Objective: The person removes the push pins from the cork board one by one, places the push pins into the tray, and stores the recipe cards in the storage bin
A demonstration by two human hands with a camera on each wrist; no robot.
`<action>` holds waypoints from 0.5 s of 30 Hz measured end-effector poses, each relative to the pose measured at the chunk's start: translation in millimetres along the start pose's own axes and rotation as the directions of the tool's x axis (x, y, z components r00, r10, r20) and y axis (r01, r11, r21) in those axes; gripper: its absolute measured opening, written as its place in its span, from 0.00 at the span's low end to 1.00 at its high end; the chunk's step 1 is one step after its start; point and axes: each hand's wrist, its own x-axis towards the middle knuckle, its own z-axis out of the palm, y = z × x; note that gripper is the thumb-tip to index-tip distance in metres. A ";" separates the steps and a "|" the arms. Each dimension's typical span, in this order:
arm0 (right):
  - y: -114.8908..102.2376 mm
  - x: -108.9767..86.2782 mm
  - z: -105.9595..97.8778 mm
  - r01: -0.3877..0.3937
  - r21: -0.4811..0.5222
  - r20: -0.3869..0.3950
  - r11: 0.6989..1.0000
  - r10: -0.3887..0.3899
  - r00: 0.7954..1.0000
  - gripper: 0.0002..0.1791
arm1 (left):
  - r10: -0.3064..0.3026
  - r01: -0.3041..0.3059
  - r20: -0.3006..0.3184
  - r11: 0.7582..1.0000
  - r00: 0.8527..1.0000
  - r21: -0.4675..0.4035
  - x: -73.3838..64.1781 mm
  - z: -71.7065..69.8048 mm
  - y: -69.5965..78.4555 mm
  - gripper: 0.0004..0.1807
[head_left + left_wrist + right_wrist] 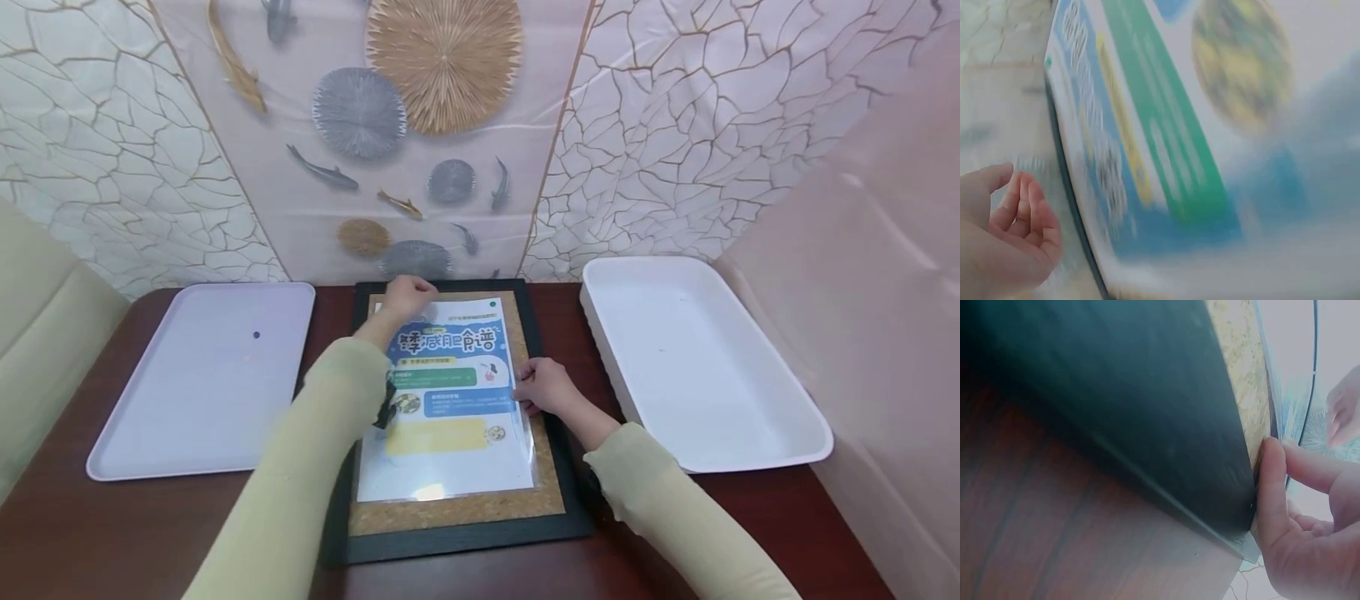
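Note:
A laminated poster (450,467) with blue, green and yellow blocks lies on a black-framed cork board (420,521). A green dot, apparently a pin head (492,304), shows at its top right corner. My left hand (408,296) is over the poster's top left corner. In the left wrist view its thumb and fingers are bent with the tips close together; whether something small sits between them is hidden. My right hand (546,386) pinches the poster's right edge between thumb and forefinger, also seen in the right wrist view beside the frame.
A shallow white tray (202,417) at left holds one small dark blue piece (257,335). At right stands a deeper white tray (697,375). A patterned cloth (442,217) hangs behind the dark wooden table (187,533).

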 end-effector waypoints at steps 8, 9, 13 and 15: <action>-2.3 -1.4 4.2 0.001 0.008 -0.010 1.000 -0.001 1.000 0.12 | 0.036 -0.037 0.083 0.999 0.996 0.011 17.8 52.5 24.4 0.15; -2.9 -1.9 3.5 0.003 0.007 -0.009 1.000 -0.003 1.000 0.12 | 0.043 -0.045 0.089 0.999 0.995 0.020 19.4 56.9 26.5 0.15; -3.2 -3.6 -0.1 0.011 -0.010 -0.015 1.000 -0.011 1.000 0.11 | 0.066 -0.076 0.111 0.993 0.992 0.092 25.3 71.6 35.9 0.15; -0.8 -2.9 -2.1 0.007 -0.012 -0.020 1.000 -0.007 1.000 0.11 | 0.063 -0.079 0.117 0.988 0.991 0.136 28.6 78.5 40.4 0.15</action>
